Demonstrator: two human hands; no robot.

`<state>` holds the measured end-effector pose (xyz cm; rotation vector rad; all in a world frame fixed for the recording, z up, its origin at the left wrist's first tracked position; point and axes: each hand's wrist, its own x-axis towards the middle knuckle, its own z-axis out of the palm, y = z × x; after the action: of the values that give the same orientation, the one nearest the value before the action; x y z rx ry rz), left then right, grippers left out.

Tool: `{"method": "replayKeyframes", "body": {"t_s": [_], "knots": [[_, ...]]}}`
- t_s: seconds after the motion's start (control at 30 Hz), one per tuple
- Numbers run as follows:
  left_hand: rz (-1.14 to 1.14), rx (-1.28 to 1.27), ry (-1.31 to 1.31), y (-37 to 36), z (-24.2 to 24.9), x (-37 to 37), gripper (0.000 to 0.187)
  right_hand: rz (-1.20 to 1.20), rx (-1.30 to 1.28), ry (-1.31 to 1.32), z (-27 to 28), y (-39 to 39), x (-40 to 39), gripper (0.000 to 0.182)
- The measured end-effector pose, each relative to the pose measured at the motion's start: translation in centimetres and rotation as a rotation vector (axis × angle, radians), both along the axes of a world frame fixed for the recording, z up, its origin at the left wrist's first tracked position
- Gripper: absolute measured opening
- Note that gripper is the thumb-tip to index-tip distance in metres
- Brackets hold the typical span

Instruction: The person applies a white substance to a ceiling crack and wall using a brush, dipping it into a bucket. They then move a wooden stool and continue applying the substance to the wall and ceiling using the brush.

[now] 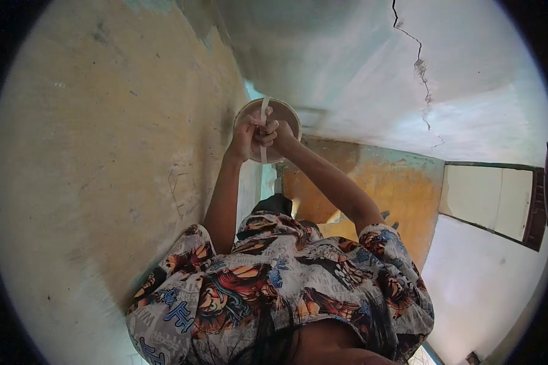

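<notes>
A round bucket-like container (294,115) with a pale rim and a brownish inside appears beyond my outstretched arms, close to the wall. Across its mouth runs a narrow pale strip (263,152). My left hand (243,137) is closed at this strip, its fingers bent over the container's mouth. Right beside it, my right hand (279,135) has its fingers curled around the strip, and the two hands meet there. Part of the container is hidden behind my hands and wrists.
A worn tan wall (122,121) stands close along my left side. A pale surface with a long crack (419,67) spans the upper right. An orange-painted wall (396,188) and a framed pale panel (487,198) lie to the right. My patterned shirt (243,280) fills the lower middle.
</notes>
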<state>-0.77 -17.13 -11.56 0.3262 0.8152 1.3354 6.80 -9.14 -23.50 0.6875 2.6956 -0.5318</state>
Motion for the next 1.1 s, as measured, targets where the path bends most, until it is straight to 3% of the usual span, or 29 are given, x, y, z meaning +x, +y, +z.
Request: {"method": "replayKeyframes", "body": {"t_s": [0.03, 0.13, 0.23, 0.3, 0.37, 0.4, 0.5, 0.57, 0.63, 0.77, 0.87, 0.93, 1.0, 1.1], "knots": [[-0.023, 0.047, -0.044, 0.1, -0.3, 0.0, 0.021, 0.086, 0.097, -0.024, -1.9, -0.1, -0.3, 0.033], [-0.093, 0.131, -0.088, 0.3, -0.9, -0.1, 0.024, 0.101, 0.116, -0.010, -0.2, -0.7, 0.9, 0.014], [-0.163, 0.147, -0.058, 0.4, -1.3, -0.3, 0.030, 0.122, 0.308, 0.756, -5.4, -0.3, 2.7, 0.013], [-0.213, 0.214, -0.170, 0.4, -1.9, -0.4, 0.028, -0.137, -0.699, 0.798, -14.0, 0.5, 1.5, 0.011], [-0.201, 0.176, -0.089, -0.1, -1.3, 0.1, 0.028, -0.157, -0.861, 0.609, -13.9, 0.3, 1.4, 0.014], [-0.196, 0.164, -0.042, 0.0, -0.8, 0.1, 0.028, -0.051, -0.513, 0.454, -9.1, -0.2, 2.0, 0.017], [-0.213, 0.157, -0.147, -0.1, -2.1, -0.8, 0.028, 0.441, 0.164, 0.401, -4.5, 1.4, 2.0, 0.030], [-0.196, 0.180, -0.142, -0.1, -2.7, -1.0, 0.030, 0.449, 0.135, 0.411, -2.1, 2.5, 2.9, 0.032], [-0.165, 0.188, -0.105, 0.0, -2.6, -1.3, 0.030, 0.063, -0.247, 0.319, 4.6, 1.9, 5.2, 0.025], [-0.055, 0.107, 0.057, -1.0, -2.2, -1.5, 0.032, -0.313, -0.366, 0.477, 8.7, 1.2, 9.8, 0.025], [-0.034, 0.114, 0.033, -1.4, -2.6, -1.6, 0.027, -0.436, -0.413, 0.351, 12.7, -0.4, 13.2, 0.024], [-0.030, 0.081, 0.008, -0.9, -2.4, -1.5, 0.031, -0.348, -0.333, 0.708, 5.8, -1.5, 15.9, 0.021], [-0.057, 0.027, 0.077, -1.2, -3.4, -0.8, 0.038, -0.433, -0.331, 0.477, 4.8, -3.0, 17.1, 0.022], [-0.066, -0.105, 0.299, -3.2, -1.6, 0.3, 0.037, -0.448, -0.265, 0.519, 5.4, -6.5, 16.9, 0.026]]}}
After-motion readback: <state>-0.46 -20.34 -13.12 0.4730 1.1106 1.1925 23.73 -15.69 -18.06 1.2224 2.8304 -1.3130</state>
